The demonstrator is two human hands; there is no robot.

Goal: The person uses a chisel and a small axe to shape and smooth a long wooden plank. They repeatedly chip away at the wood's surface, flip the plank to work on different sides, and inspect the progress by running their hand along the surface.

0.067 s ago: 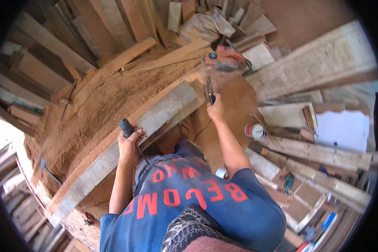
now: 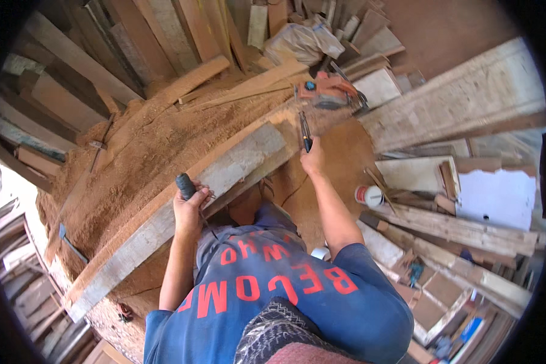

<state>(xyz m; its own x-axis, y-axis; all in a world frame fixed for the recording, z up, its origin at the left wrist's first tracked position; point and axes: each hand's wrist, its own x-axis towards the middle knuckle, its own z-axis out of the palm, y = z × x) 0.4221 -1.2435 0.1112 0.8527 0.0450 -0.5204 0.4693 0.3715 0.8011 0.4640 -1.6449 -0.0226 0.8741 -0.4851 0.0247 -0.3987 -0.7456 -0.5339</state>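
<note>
My left hand [image 2: 188, 208] is closed round a dark grey cylindrical piece [image 2: 185, 184] with a black cord hanging below it, beside a long pale-faced plank [image 2: 224, 176] that crosses in front of me. My right hand [image 2: 312, 159] grips a narrow metal tool with a black-and-yellow handle [image 2: 304, 131], possibly pliers, held beyond the plank's right end. An orange power planer [image 2: 325, 90] lies just past that tool, on wood dusted with sawdust.
A sawdust heap [image 2: 121, 182] covers the left middle, with boards [image 2: 73, 73] stacked behind it. A crumpled plastic sack [image 2: 303, 42] lies at the back. At right are a wide board [image 2: 437, 97], a white tub [image 2: 368, 196], a white sheet [image 2: 494, 194] and more planks.
The view has shifted slightly. Both hands, with what they hold, and the surroundings appear a little further right in the picture; little else differs.
</note>
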